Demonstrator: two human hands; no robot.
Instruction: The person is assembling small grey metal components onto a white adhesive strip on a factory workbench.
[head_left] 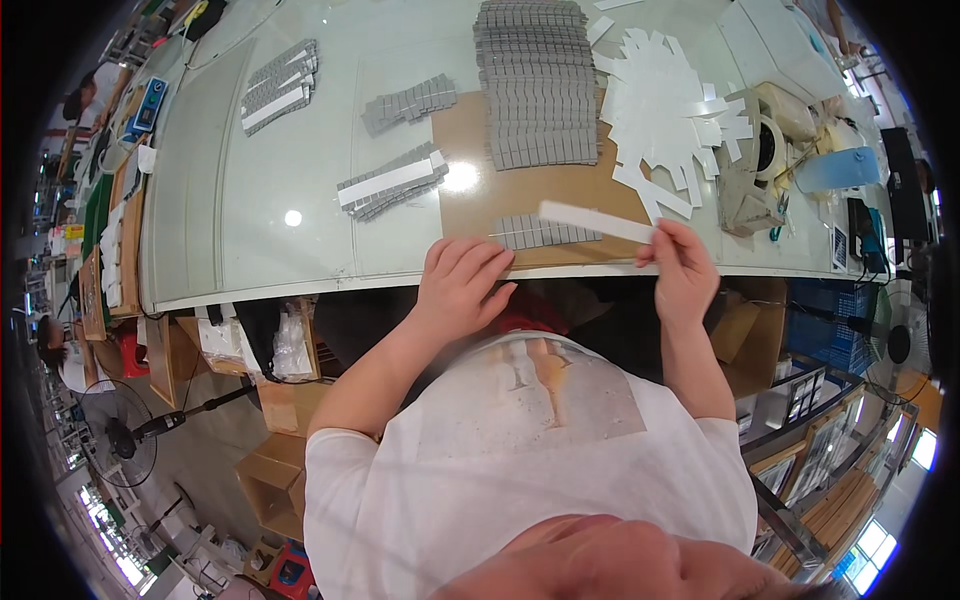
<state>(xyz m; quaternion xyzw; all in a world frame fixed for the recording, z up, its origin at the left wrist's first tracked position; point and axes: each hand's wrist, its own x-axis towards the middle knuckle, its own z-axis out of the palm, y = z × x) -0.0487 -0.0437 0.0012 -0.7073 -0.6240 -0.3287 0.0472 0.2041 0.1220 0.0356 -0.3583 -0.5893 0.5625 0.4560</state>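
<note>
Head view: a white strip (597, 222) is pinched in the right hand (683, 272); a short grey row (540, 232) is pressed flat by the left hand (462, 285) on the counter (250, 210). At twelve o'clock, stacked grey rows (535, 85) look finished; at one o'clock, peeled white strips (665, 110) lie heaped.

glossy white worktable (300, 150), floor fan (125, 435), windows (120, 565)
</note>
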